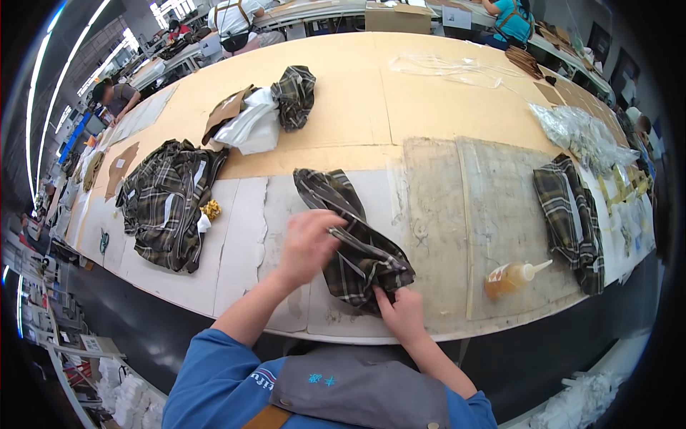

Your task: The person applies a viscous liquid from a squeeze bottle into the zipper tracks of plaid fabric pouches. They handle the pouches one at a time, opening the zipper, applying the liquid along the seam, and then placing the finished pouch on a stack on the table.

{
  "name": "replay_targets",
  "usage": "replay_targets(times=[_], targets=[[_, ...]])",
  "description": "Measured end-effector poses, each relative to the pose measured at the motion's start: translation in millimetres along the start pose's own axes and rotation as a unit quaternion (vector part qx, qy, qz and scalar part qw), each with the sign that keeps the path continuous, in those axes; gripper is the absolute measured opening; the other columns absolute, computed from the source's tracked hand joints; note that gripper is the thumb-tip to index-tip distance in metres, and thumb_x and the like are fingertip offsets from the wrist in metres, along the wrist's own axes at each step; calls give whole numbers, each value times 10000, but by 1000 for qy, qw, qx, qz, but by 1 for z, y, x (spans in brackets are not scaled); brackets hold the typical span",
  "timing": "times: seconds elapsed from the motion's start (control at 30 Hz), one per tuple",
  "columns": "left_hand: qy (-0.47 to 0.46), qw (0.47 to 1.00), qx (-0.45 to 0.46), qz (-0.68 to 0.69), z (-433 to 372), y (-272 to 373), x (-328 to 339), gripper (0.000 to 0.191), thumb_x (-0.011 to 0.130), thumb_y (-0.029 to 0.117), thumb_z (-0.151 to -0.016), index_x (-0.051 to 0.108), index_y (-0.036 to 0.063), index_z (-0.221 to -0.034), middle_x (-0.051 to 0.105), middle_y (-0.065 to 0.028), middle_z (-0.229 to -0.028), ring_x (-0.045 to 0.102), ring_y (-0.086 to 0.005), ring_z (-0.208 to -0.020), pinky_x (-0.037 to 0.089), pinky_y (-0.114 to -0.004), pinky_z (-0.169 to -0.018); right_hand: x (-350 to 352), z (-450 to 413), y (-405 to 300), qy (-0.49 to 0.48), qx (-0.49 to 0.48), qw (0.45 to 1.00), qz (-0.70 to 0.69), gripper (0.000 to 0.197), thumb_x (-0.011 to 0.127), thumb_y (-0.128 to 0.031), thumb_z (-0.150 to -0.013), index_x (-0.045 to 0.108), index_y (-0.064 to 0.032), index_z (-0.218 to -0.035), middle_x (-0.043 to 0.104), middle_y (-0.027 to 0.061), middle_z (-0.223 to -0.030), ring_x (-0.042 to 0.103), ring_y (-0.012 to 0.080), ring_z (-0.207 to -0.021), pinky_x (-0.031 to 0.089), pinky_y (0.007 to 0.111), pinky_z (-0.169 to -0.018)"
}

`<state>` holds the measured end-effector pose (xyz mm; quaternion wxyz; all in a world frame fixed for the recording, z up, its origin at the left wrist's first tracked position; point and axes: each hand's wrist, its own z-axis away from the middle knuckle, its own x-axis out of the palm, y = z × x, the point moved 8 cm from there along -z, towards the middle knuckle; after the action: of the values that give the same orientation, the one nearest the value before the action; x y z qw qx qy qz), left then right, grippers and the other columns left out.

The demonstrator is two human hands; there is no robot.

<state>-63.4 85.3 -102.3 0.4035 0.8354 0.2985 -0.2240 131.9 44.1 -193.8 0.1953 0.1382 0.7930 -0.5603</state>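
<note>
A dark plaid fabric piece, folded and creased, lies across the table in front of me. My right hand pinches its near edge at the lower right, thumb on top of the cloth. Over the left side of the same piece is my left hand, motion-blurred, its curled fingertips against a raised folded edge. Whether those fingers grip the cloth cannot be made out. Right of the fabric, a translucent squeeze bottle of amber liquid lies tilted, its nozzle pointing right.
A plaid garment heap lies left, beside a yellow tuft and dark-handled snips. Folded plaid cloth rests right, near clear plastic bags. Farther back are white packets with another plaid bundle. People work at surrounding tables.
</note>
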Motion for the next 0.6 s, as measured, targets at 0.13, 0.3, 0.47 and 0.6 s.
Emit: replay_targets(times=[0.13, 0.3, 0.47, 0.6], targets=[[108, 971, -211, -1, 25, -124, -45, 155, 555, 96, -819, 601, 45, -958, 613, -92, -883, 565, -270, -891, 424, -373, -819, 1, -4, 0, -7, -5, 1000, -11, 170, 663, -131, -776, 597, 23, -745, 563, 185, -592, 532, 319, -480, 394, 357, -456], [-72, 972, -154, -163, -1, -182, -26, 232, 604, 121, -773, 609, 101, -1004, 614, -73, -988, 547, -273, -985, 404, -394, -872, -4, -8, 1, 7, 48, 996, -69, 173, 655, -150, -779, 605, 10, -734, 569, 181, -624, 546, 337, -545, 408, 388, -494], [-167, 981, -75, -69, -53, -188, 26, 381, 635, 151, -751, 583, 149, -1128, 531, -68, -1214, 434, -276, -1186, 304, -412, -996, 1, 1, 29, -27, 116, 990, -76, 141, 630, -96, -793, 624, 16, -879, 620, 137, -689, 555, 160, -570, 442, 296, -559], [-271, 957, -44, 99, -76, -172, 49, 462, 626, 157, -794, 514, 92, -1237, 473, -97, -1306, 350, -262, -1283, 280, -373, -1048, -8, -5, 18, -18, 135, 987, -79, 203, 677, -186, -761, 604, 0, -726, 567, 158, -583, 553, 300, -507, 421, 351, -483]])
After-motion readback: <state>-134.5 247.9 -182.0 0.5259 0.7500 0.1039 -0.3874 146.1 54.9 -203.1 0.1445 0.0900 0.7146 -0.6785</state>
